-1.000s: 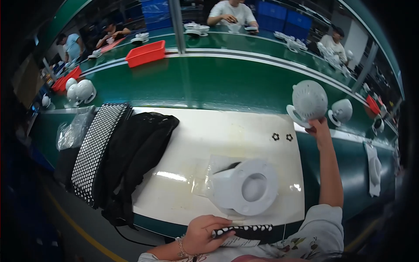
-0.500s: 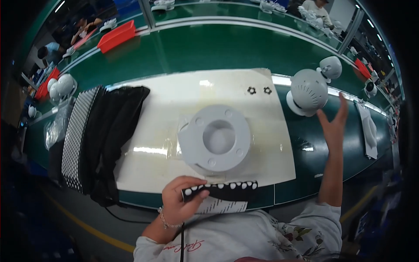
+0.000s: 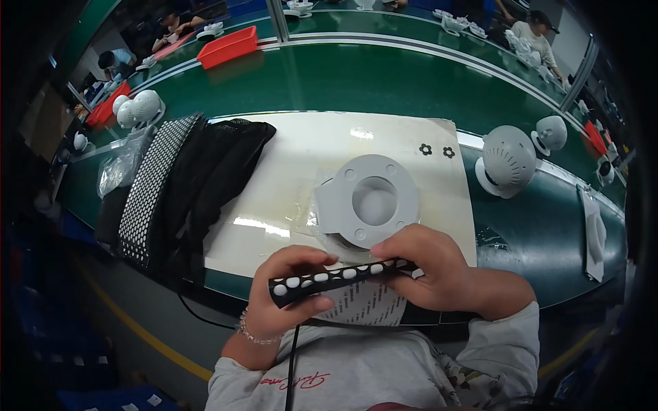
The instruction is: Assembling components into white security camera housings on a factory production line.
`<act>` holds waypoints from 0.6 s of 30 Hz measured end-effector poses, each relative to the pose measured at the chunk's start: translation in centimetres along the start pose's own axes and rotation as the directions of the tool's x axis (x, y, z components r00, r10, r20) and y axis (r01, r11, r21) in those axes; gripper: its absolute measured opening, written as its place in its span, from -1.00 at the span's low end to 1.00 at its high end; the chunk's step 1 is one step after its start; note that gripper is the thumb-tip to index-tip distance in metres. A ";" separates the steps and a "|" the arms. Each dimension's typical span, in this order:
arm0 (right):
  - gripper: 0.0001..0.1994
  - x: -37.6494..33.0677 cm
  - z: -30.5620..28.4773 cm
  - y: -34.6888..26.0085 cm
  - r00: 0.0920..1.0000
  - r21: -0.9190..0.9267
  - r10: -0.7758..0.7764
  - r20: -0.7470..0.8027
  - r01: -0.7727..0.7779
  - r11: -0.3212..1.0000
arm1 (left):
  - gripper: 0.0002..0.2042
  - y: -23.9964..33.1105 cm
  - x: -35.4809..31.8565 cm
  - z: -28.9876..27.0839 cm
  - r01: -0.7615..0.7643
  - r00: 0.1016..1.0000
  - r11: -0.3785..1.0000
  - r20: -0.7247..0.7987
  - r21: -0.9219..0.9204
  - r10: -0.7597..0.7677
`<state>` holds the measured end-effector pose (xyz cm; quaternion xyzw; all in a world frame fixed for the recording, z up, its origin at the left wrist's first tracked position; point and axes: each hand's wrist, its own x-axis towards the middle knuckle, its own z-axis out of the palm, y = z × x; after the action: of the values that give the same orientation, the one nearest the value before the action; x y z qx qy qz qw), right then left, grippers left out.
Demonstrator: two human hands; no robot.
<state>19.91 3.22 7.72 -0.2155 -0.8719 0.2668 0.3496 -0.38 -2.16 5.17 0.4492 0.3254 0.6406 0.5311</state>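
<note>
A black adhesive sheet (image 3: 329, 278) with rows of white round spots is bent over a fold in front of me. Its pale printed backing (image 3: 367, 307) hangs below. My left hand (image 3: 277, 277) grips the sheet's left end, thumb below and fingers above. At the other end my right hand (image 3: 439, 264) closes on it, the thumb along the top edge. Just beyond the hands lies a white round device (image 3: 332, 214), its ring-shaped base up, with shallow round recesses about a central opening. Clear plastic (image 3: 306, 216) shows at its left side.
A cream board (image 3: 308, 144) covers the bench's middle, with two small black flower-shaped pieces (image 3: 437, 151) on it. Black mesh fabric (image 3: 219, 164) and a white-spotted black sheet (image 3: 154, 198) lie left. White camera-like devices (image 3: 509, 161) stand right. Red bins (image 3: 228, 48) and co-workers are farther off.
My right hand has come from beside the white device on the right to the sheet's right end and closed on it. The sheet is now held between both hands. The view has shifted.
</note>
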 end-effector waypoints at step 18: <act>-0.77 -0.9 -2.6 -0.7 0.986 -0.043 -0.148 -0.081 0.145 0.988 | -0.83 -1.8 -1.2 -2.5 -0.089 0.996 0.918 0.049 0.386 0.076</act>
<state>22.24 2.97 9.27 -0.1681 -0.8747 0.2147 0.4007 -1.94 -2.78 2.32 0.5694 0.4176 0.5776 0.4095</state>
